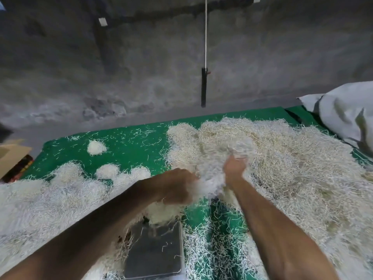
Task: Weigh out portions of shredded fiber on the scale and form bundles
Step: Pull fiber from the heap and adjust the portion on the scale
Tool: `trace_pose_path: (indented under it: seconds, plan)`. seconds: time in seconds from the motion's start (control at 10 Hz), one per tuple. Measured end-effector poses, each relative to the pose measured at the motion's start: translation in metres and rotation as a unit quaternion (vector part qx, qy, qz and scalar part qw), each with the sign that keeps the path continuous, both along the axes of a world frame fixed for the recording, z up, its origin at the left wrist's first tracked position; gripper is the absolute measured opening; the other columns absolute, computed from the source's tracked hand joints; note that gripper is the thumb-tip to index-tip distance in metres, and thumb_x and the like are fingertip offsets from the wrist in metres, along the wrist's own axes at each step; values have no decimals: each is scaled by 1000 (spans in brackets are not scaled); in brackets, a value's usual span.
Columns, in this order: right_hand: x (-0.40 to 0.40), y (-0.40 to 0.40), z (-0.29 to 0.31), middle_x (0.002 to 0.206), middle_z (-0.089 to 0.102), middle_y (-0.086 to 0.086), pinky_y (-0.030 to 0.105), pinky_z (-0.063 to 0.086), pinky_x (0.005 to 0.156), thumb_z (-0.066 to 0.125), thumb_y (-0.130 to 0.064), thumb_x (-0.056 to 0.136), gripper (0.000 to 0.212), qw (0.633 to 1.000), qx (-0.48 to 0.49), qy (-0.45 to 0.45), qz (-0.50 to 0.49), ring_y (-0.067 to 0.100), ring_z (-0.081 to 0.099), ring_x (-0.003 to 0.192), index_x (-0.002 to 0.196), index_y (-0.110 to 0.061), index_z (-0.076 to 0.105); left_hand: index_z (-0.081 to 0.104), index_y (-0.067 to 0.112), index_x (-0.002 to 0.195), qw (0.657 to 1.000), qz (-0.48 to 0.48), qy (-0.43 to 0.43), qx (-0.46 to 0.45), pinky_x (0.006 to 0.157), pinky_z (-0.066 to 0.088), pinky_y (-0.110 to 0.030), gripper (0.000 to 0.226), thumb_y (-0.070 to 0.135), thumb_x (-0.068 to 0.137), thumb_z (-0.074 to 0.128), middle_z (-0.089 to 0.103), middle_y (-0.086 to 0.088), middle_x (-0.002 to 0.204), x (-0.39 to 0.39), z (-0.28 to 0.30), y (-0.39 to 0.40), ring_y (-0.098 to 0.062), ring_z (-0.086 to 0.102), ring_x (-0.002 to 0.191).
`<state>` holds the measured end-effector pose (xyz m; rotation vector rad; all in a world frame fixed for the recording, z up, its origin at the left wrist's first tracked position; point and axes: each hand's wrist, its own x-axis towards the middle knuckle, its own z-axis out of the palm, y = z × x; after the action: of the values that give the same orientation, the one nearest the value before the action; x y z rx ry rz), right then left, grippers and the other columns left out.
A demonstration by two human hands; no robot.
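Gripping one fiber clump [210, 182] (blurred), both hands, left [177, 186] and right [235, 168], above the scale [155, 251].

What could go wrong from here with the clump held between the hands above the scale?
1. The clump of fiber held between the left hand and right hand looks loose; strands may fall away and alter the portion.
2. Stray strands already lie on the scale platform, which could skew the reading.
3. The big pile sits close by; the portion could snag it.
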<state>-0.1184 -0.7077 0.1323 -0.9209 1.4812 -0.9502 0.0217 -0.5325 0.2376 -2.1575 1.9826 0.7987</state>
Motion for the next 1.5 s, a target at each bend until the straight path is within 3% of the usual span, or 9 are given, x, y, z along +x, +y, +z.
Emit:
trace_pose_path:
  seconds: [0.2,0.3,0.5,0.7,0.9,1.1,1.2,1.3,1.5]
  plan:
    - [-74,-15,-35,100,58,22,38,50,71,52,-18,105,25,968,-6,214,129,26,55,77,82,-9,55,65,20,99,988,145,-39,-36,53,51,-18,12,11,93,60,69,-2,99,87,-7,27,-16,69,77]
    - [-59,14,-27,95,63,18,35,54,79,51,-41,107,51,897,-20,316,307,26,63,82,99,8,63,56,24,111,968,231,5,-98,45,45,-13,24,11,90,61,62,9,103,92,-23,18,-5,60,64]
    - [-32,69,40,99,70,-2,32,53,69,66,-41,97,35,633,-90,659,395,17,68,86,120,-14,66,34,34,153,916,308,170,-195,58,58,-30,66,24,95,64,59,1,128,85,-9,24,-3,66,65]
    - [22,133,107,137,59,9,35,54,95,59,-29,102,51,811,-261,241,465,20,63,110,148,-10,46,42,14,149,897,323,217,-212,109,39,-64,65,41,93,63,48,-22,149,61,37,40,-45,49,133]
    - [38,197,120,67,51,-9,26,44,58,37,-28,110,39,872,-218,83,430,13,45,59,74,-20,49,49,26,77,781,415,338,-323,77,44,-31,24,37,98,57,47,8,75,57,80,77,-9,43,67]
    - [37,236,118,45,41,-12,16,47,61,45,-45,107,55,886,-295,61,354,10,37,41,57,-22,43,26,6,156,412,577,644,-288,121,24,-47,74,42,97,52,26,-16,163,81,108,127,-36,31,147]
    - [25,240,106,43,37,-14,22,38,48,49,-44,105,56,911,-272,43,306,7,32,37,55,-22,41,21,6,157,389,596,642,-287,121,22,-48,75,39,95,47,22,-15,164,92,101,150,-34,27,148]
    - [28,247,111,49,34,-4,26,30,45,42,-46,107,57,943,-211,11,256,14,29,42,59,-17,42,49,16,136,492,571,562,-341,106,40,-46,52,48,95,47,50,-6,133,80,84,164,-25,50,122]
    - [53,274,160,83,63,6,28,47,67,49,-41,105,38,876,-235,-67,416,21,54,70,90,-10,64,37,12,153,554,508,607,-259,111,40,-59,63,51,103,34,40,-24,154,54,37,170,-36,47,138]
